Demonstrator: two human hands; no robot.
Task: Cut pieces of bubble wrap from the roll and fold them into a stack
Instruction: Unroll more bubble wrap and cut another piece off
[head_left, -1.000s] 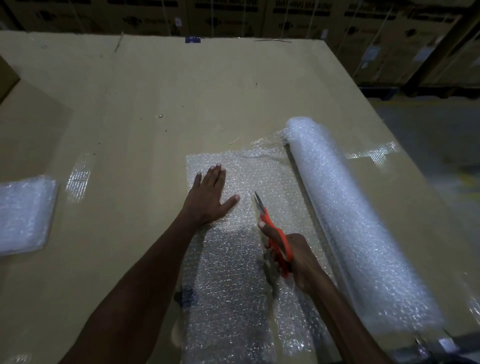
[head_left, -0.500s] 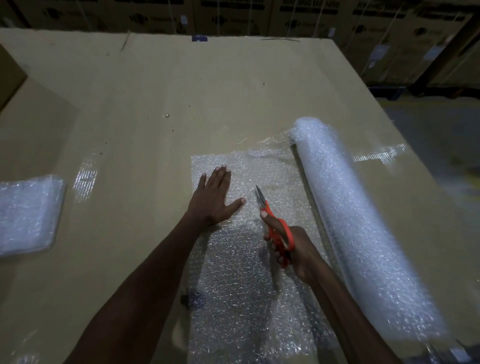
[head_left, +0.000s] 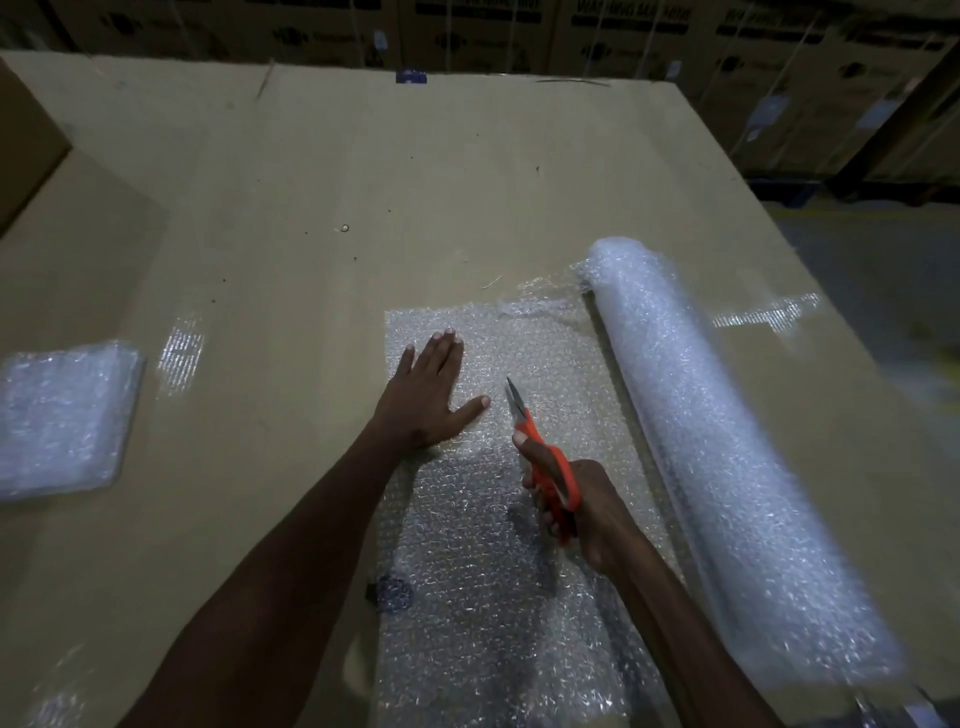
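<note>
A thick bubble wrap roll (head_left: 727, 467) lies on the right of the cardboard-covered table (head_left: 363, 182). A sheet of bubble wrap (head_left: 483, 597) runs out from it to the left and lies flat. My left hand (head_left: 428, 397) presses flat on the sheet near its far left corner, fingers spread. My right hand (head_left: 576, 506) grips orange-handled scissors (head_left: 545, 462), their blades pointing away from me over the sheet, just right of my left thumb. A stack of folded bubble wrap (head_left: 62, 415) sits at the left edge.
A cardboard box (head_left: 26, 140) stands at the far left. Stacked cartons (head_left: 623, 36) line the back behind the table. The table's right edge drops to the floor (head_left: 893, 270). A small dark object (head_left: 389, 592) lies under the sheet's left edge.
My right hand has slid the scissors forward along the sheet, away from me. My left hand stays pressed on the sheet.
</note>
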